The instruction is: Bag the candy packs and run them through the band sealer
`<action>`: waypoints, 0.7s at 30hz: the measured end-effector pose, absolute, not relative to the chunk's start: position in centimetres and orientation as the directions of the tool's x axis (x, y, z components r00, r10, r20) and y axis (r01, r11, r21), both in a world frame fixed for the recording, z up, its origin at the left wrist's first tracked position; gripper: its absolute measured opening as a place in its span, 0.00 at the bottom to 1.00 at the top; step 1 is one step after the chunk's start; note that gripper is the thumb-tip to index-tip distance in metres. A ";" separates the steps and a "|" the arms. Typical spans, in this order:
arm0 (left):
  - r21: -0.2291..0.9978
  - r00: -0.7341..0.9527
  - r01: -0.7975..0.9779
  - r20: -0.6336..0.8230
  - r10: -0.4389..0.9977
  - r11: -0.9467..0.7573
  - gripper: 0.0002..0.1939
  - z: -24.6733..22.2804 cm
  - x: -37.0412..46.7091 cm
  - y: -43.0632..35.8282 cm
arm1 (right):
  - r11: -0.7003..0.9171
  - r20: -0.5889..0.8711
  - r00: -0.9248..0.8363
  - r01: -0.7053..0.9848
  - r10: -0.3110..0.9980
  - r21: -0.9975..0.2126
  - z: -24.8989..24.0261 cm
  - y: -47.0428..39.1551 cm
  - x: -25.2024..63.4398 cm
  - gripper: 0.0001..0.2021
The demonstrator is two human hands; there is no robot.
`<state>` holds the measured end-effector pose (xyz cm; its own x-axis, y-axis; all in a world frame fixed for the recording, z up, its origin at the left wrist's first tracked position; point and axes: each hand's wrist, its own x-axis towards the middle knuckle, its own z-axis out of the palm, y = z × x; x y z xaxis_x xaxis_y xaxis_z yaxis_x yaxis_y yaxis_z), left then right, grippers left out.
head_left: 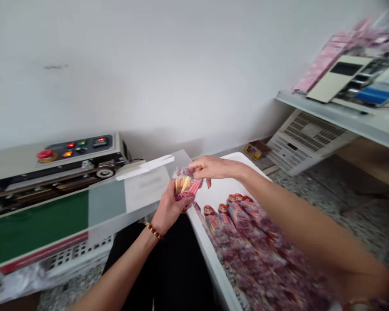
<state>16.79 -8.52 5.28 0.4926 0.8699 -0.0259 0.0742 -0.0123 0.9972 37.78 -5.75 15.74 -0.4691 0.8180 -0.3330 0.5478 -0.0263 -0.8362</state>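
A small clear packet (185,185) with yellow, orange and pink sticks inside is held up over the near edge of a white bin. My left hand (172,205), with a beaded bracelet at its wrist, grips the packet from below. At the packet's upper end my right hand (204,167) has its fingers bent and pinched together, touching the film there; what exactly lies between those fingertips is hidden. Below my right arm, the white bin (214,190) holds rows of similar wrapped packets (246,242), several topped with a red-haired cartoon figure.
On the left stands a sealing machine (76,149) with a red stop button (46,155) and a green conveyor belt (39,220). At right, a shelf (327,111) carries a device and pink boxes, above a white plastic crate (306,138). A white wall lies ahead.
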 end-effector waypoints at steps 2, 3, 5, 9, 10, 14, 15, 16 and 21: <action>0.994 0.457 -0.049 -0.066 0.887 0.099 0.28 5.6 15.0 -7.7 | -0.034 -0.262 -0.479 0.433 0.838 -0.901 14.2 -4.4 36.8 0.13; 0.988 0.436 -0.095 -0.068 0.897 0.121 0.28 5.7 14.1 -7.3 | -0.045 -0.232 -0.477 0.371 0.848 -0.927 13.3 -3.9 36.4 0.18; 0.983 0.402 -0.130 -0.065 0.913 0.128 0.29 5.9 12.8 -6.5 | -0.066 -0.192 -0.468 0.271 0.863 -0.960 11.3 -3.4 35.2 0.24; 0.995 0.352 -0.075 -0.033 0.936 0.063 0.29 5.3 11.4 -4.7 | -0.097 -0.144 -0.430 0.130 0.891 -0.987 7.6 -3.1 31.8 0.23; 0.999 0.323 -0.027 -0.011 0.946 0.021 0.28 5.0 11.3 -4.2 | -0.101 -0.137 -0.399 0.110 0.907 -0.989 7.0 -2.8 30.9 0.22; 0.941 0.178 0.296 0.112 0.978 -0.162 0.26 3.9 10.8 -2.0 | -0.117 -0.165 -0.231 0.205 0.959 -0.972 6.0 -0.6 28.1 0.15; 0.897 0.129 0.409 0.127 0.984 -0.169 0.29 3.7 10.7 -1.4 | -0.115 -0.174 -0.176 0.303 0.969 -0.946 6.0 0.1 27.6 0.13; 0.836 0.072 0.527 0.132 0.989 -0.150 0.32 3.5 10.5 -0.9 | -0.113 -0.174 -0.115 0.411 0.978 -0.904 6.0 0.7 27.0 0.12; 0.494 -0.017 0.863 0.238 0.971 -0.106 0.35 2.6 9.1 0.6 | -0.092 -0.060 0.070 0.805 0.996 -0.587 6.0 1.6 24.0 0.10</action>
<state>9.12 0.56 2.59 -0.0168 0.9712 0.2377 0.8633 -0.1059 0.4935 24.05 1.56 6.04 0.0701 0.9958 -0.0596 0.8046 -0.0917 -0.5867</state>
